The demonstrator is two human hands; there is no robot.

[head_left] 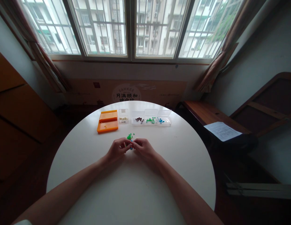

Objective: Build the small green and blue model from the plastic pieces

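Observation:
My left hand (117, 147) and my right hand (143, 147) meet above the white table, fingertips pinched together. Whatever they grip is too small and too covered by the fingers to name; bits of blue show around the fingertips. Just beyond the fingers lies a small pile of bright green pieces (129, 136), partly hidden by my left hand. Both forearms rest low over the near part of the round table (100, 193).
Left of the hands sits an orange two-part tray (108, 116). Beside it stands a small clear box (123, 120) with pale pieces. A clear compartment box (151, 123) with raised lids holds dark brown pieces (139, 120), green pieces (150, 120) and blue pieces (160, 120).

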